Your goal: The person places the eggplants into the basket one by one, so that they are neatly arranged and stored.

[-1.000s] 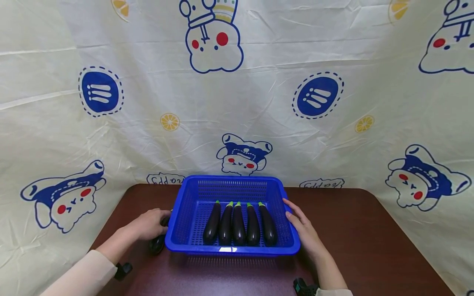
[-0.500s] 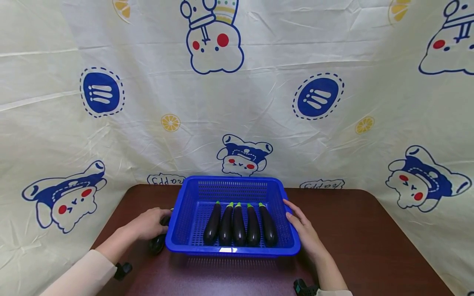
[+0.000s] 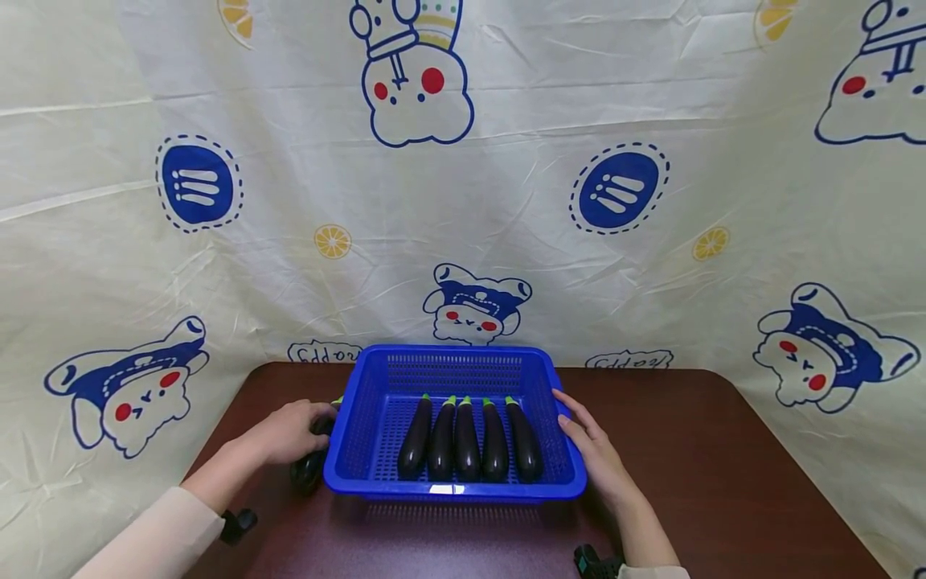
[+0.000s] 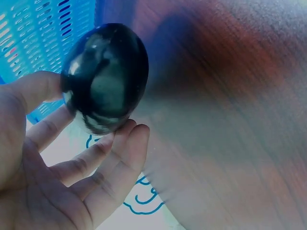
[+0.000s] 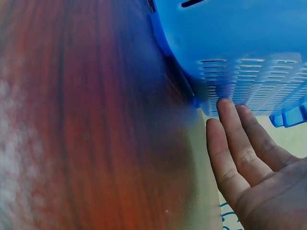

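Note:
My left hand (image 3: 288,433) grips a dark eggplant (image 3: 307,473) just left of the blue basket (image 3: 506,490). A bit of its green stem end shows past the fingers. In the left wrist view the glossy round end of this eggplant (image 4: 108,79) faces the camera, between thumb and fingertips. Inside the basket several eggplants (image 3: 466,442) lie side by side, stem ends pointing away from me. My right hand (image 3: 599,457) touches the basket's right side near the rim. The right wrist view has its fairly straight fingers (image 5: 235,129) against the slotted wall.
The basket stands on a brown wooden table (image 3: 694,474) with rounded far corners. Behind the table hangs a pale curtain (image 3: 506,201) printed with cartoon figures and orange slices. A dark strap-on device (image 3: 237,527) sits at the left wrist and another (image 3: 596,563) at the right.
The left hand has shifted slightly away from me with the eggplant, and more of its green stem end shows. The right hand and the basket have stayed in place.

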{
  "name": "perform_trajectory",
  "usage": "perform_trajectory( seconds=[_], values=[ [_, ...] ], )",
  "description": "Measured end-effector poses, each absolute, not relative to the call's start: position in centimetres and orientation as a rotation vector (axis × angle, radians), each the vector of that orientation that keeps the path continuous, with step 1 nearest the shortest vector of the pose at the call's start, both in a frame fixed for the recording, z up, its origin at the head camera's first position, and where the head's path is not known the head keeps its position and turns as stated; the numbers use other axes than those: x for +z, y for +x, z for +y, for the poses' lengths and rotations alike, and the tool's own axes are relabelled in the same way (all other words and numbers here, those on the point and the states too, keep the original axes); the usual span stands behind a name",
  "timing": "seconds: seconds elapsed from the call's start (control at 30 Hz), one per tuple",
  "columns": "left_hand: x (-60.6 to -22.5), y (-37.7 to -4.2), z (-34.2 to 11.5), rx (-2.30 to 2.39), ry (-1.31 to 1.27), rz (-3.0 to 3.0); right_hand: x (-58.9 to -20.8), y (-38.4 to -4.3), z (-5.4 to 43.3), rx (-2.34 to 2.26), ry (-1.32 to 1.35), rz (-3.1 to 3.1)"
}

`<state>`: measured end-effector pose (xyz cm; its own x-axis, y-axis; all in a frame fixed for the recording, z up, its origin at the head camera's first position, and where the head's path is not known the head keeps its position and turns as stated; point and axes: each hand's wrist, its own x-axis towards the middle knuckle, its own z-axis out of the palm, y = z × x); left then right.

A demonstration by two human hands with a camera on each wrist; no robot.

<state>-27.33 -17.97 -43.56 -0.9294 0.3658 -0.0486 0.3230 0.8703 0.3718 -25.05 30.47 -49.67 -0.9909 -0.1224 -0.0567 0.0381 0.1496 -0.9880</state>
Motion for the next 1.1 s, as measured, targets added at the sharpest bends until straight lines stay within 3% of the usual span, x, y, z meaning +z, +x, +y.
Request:
perform_trajectory(
  seconds=[1.1],
  values=[
    [-39.2, -27.0, -17.7, 0.59, 0.438, 2.986, -49.8, -25.1, 30.4, -2.0, -0.086, 2.265]
  ],
)
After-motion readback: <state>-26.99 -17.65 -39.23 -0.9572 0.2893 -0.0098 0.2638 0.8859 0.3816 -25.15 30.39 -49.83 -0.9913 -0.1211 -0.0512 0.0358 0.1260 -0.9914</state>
